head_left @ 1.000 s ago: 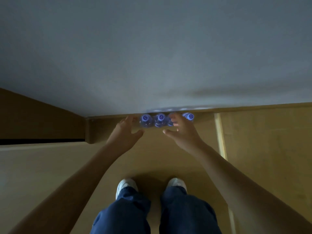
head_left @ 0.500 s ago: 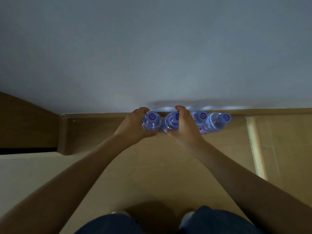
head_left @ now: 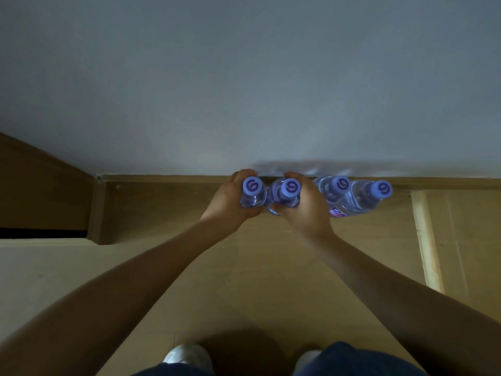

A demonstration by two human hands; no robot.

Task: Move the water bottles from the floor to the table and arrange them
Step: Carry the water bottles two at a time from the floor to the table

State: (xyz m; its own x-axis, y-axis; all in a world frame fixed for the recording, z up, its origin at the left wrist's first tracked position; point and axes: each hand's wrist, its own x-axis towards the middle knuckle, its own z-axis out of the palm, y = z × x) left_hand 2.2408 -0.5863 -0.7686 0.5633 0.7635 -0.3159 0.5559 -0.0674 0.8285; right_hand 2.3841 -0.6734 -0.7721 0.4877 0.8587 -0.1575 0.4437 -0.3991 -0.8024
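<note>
- four bottles stand in a row on the floor (head_left: 271,280), right against the baseboard (head_left: 168,183) under the wall (head_left: 244,77); all have purple caps.
- my left hand (head_left: 227,204) is wrapped around the first bottle (head_left: 252,195) at the left end of the row, fingers behind it, thumb in front.
- my right hand (head_left: 303,210) is curled around the second bottle (head_left: 287,196), just beside the first; the two touch or nearly touch.
- the third bottle (head_left: 334,189) and fourth bottle (head_left: 363,199) stand untouched to the right, close together, the fourth leaning toward the right in this wide view.
- i cannot tell whether the two gripped bottles have left the floor yet; their bases are hidden by my hands.
- progress, as i judge it: early. no table is in view and all four bottles are at floor level, so carrying and arranging are all left, with at least one more trip for the other pair.
- my shoe (head_left: 187,356) and trouser legs show at the bottom edge.
</note>
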